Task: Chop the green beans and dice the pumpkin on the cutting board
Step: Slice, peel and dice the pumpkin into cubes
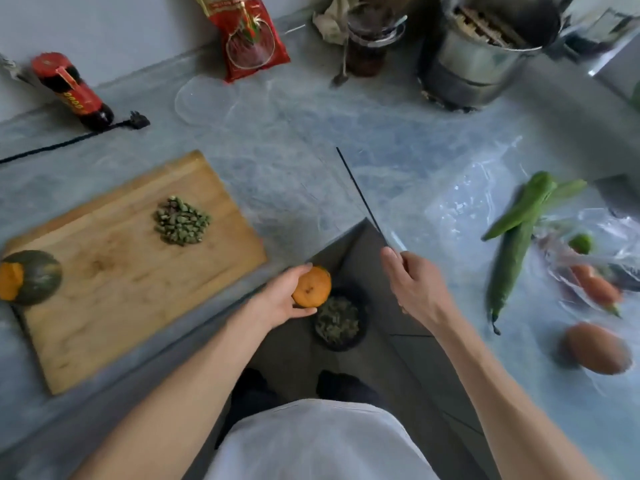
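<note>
right of the cutting board (114, 271), past its edge: left hand (284, 299) cupping a pumpkin piece (311, 287) over a floor bin (339, 320), right hand (415, 285) wrapped round a knife (360, 194). chopped beans (181, 221) piled on board, pumpkin remainder (29, 277) at its left end. risk: loose cupped grip, piece slipping into bin; raised blade near fingers.

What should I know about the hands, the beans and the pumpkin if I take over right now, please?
Left hand holds a pumpkin piece off the counter's edge, above a bin on the floor.
Right hand grips the knife, blade pointing away.
Done: chopped beans piled on the board.
Left: dice the pumpkin; the rest of the pumpkin sits at the board's left edge.
</note>
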Demonstrator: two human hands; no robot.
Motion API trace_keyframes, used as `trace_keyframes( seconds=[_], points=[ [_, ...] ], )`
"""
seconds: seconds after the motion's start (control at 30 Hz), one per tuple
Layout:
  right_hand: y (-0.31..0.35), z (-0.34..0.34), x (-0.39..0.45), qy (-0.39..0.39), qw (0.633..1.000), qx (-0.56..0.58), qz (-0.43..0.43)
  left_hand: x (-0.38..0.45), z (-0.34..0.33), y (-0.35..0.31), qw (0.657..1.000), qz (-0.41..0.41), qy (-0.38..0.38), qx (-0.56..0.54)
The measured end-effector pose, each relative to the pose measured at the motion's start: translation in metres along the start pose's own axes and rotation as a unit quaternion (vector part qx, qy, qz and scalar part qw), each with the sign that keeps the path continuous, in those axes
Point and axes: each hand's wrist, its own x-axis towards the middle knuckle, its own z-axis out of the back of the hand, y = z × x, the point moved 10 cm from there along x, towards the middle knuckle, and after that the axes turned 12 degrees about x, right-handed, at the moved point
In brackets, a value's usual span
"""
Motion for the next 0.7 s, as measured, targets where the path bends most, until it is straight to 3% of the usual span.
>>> trace_keyframes(
  seconds=[0.2, 0.47, 0.7],
  points=[
    [-0.035, 0.027, 0.015, -0.001, 0.998, -0.06, 0.016, 0.039, -0.02, 0.049, 0.991, 0.064, -0.11, 0.049],
    [-0.044, 0.023, 0.019, 0.035, 0.995, -0.086, 0.03, 0.055, -0.042, 0.083, 0.99, 0.066, -0.078, 0.099],
    [-0.023, 0.004, 0.017, 0.06, 0.994, -0.051, 0.069, 0.004, 0.011, 0.054, 0.989, -0.021, -0.114, 0.091]
  ],
)
